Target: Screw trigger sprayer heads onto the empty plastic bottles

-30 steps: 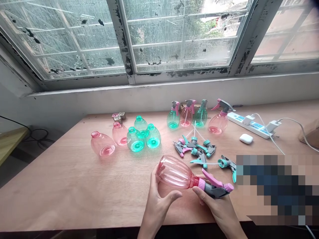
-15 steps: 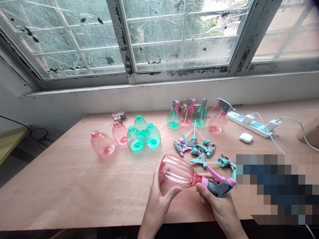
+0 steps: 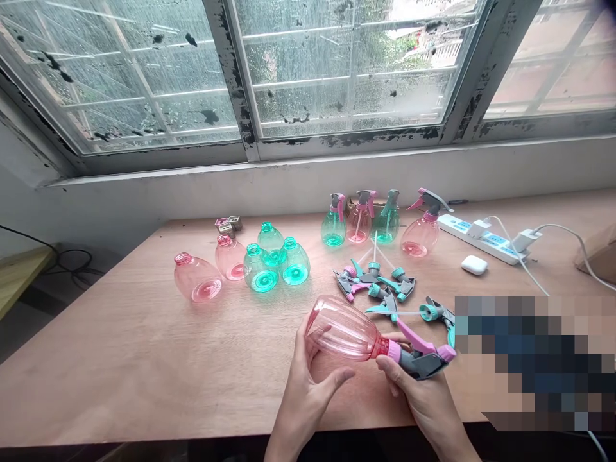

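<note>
The tabletop (image 3: 144, 359) runs under a wide window (image 3: 346, 64). Low and near its front edge, a pink bottle (image 3: 344, 333) lies on its side in the air, base to the left. The left hand (image 3: 301, 391) cups its body from below, fingers curled round the far side and thumb spread on the near side. The right hand (image 3: 423, 401) pinches the trigger head (image 3: 423, 359) at the bottle's neck; the head seems seated there, though fingers hide the joint.

Farther back at the left, five open bottles (image 3: 262, 273), pink and green, stand clustered. Four capped sprayers (image 3: 360, 219) line up near the wall. A power strip (image 3: 481, 239) lies to their right. Loose heads (image 3: 380, 285) are piled between the sprayers and the hands. A small white case (image 3: 474, 264) rests just beside the strip.
</note>
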### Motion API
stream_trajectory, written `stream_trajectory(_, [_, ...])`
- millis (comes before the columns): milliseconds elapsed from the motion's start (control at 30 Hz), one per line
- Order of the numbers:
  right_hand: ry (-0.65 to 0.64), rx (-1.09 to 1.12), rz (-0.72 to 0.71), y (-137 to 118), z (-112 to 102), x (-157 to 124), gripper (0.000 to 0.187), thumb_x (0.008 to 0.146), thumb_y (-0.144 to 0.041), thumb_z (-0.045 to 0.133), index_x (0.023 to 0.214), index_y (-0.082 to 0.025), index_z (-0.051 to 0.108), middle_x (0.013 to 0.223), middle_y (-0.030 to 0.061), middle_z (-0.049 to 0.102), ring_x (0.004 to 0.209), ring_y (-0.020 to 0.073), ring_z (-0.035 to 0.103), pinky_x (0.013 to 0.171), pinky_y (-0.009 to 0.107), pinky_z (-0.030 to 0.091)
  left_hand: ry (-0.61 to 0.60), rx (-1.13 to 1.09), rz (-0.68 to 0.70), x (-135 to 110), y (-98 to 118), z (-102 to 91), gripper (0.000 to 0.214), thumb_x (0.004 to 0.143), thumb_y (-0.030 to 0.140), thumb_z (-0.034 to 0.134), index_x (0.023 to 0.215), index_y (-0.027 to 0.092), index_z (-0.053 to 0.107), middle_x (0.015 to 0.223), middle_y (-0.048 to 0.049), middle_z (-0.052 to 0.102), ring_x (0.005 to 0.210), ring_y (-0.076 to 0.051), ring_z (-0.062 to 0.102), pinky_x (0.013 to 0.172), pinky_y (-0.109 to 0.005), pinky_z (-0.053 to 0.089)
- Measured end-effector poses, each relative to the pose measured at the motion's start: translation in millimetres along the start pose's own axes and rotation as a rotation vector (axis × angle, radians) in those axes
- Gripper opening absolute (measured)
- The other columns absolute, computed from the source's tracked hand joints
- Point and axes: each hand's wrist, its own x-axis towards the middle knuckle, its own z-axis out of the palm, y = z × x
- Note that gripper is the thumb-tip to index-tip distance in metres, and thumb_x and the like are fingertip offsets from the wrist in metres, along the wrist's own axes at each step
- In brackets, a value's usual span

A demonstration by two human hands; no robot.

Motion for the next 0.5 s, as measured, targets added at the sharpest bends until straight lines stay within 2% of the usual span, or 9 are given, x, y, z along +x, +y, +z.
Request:
stream_trajectory(67, [-0.004, -0.045, -0.001, 0.5, -0.4, -0.8, 0.045, 0.073, -0.046, 0.092, 0.108, -0.021, 0.078, 0.053, -0.0054, 0.057, 0.05, 0.0174, 0.055, 0.049, 0.029, 0.047, 0.014, 0.015, -0.003, -1.5, 2.9, 1.3, 0.099, 0.075, 0.033, 0.091, 0.158, 0.035, 0.036, 0.166, -0.0079, 0.044, 0.156, -0.032, 0.035, 0.13, -0.048, 0.026])
stream_trajectory(167, [0.0, -0.079, 0.01, 0.7, -0.4, -1.9, 0.045, 0.073, -0.047, 0.092, 0.108, -0.022, 0.078, 0.052, -0.0054, 0.055, 0.054, 0.0197, 0.058, 0.052, 0.031, 0.049, 0.07, -0.05, -0.006, -1.2, 4.5, 3.1, 0.088, 0.079, 0.038, 0.087, 0.155, 0.031, 0.042, 0.165, -0.0103, 0.044, 0.156, -0.035, 0.035, 0.13, -0.051, 0.025])
stream_trajectory(267, [-0.015, -0.046, 0.027, 1.8, -0.8, -2.1, 0.047, 0.073, -0.047, 0.092, 0.11, -0.022, 0.078, 0.054, -0.0048, 0.057, 0.049, 0.0171, 0.054, 0.049, 0.03, 0.046, 0.092, -0.092, -0.031, 1.1, 3.0, 3.4, 0.082, 0.08, 0.039, 0.086, 0.152, 0.029, 0.047, 0.161, -0.0116, 0.05, 0.152, -0.036, 0.043, 0.127, -0.052, 0.031])
stream_trajectory(367, [-0.04, 0.046, 0.068, 4.2, -2.7, -0.9, 0.05, 0.075, -0.045, 0.091, 0.116, -0.022, 0.075, 0.061, -0.0032, 0.063, 0.046, 0.0129, 0.048, 0.046, 0.026, 0.042, 0.073, -0.031, -0.028, 2.9, 0.9, 1.7, 0.081, 0.079, 0.036, 0.087, 0.151, 0.032, 0.048, 0.16, -0.0088, 0.051, 0.15, -0.034, 0.045, 0.126, -0.049, 0.035])
stream_trajectory(500, [-0.077, 0.032, 0.08, 6.8, -6.5, 1.5, 0.053, 0.076, -0.047, 0.09, 0.12, -0.021, 0.074, 0.06, -0.003, 0.063, 0.047, 0.0137, 0.05, 0.048, 0.027, 0.045, 0.063, -0.006, -0.013, 2.5, -0.5, 0.0, 0.084, 0.08, 0.033, 0.087, 0.152, 0.033, 0.045, 0.157, -0.0086, 0.054, 0.151, -0.032, 0.044, 0.127, -0.048, 0.032])
